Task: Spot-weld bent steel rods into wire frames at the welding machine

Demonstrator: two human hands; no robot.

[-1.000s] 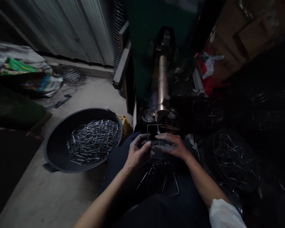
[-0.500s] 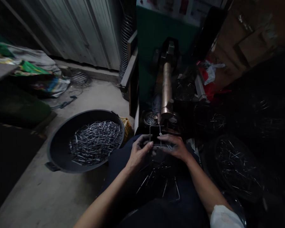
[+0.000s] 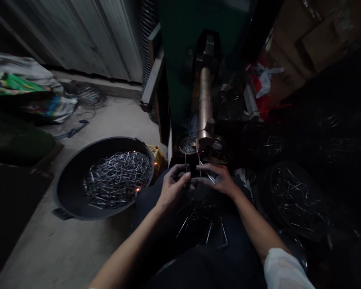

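A thin, square-cornered wire frame (image 3: 185,161) is held upright between my two hands, in front of the thick copper-coloured bar (image 3: 205,102) of a machine. My left hand (image 3: 172,185) pinches the frame's left side between thumb and fingers. On the other side, my right hand (image 3: 221,181) grips the frame and also has loose wire pieces (image 3: 209,176) slanting through its fingers. The frame's top ends are near the bar's lower tip, with a small orange glow at the right one. Several bent wires (image 3: 209,233) lie on my dark-clothed lap below.
On my left stands a large black basin (image 3: 66,200) heaped with wire pieces, bright sparks about it, and a yellow crate (image 3: 155,154) behind. A small dish (image 3: 187,145) of tiny metal bits sits beneath the bar. Another dark container (image 3: 301,200) with wires is at right.
The frame's top has swung, so its uprights now point toward the bar's tip. Orange sparks have appeared by the basin. The view has shifted slightly; both hands keep their grip.
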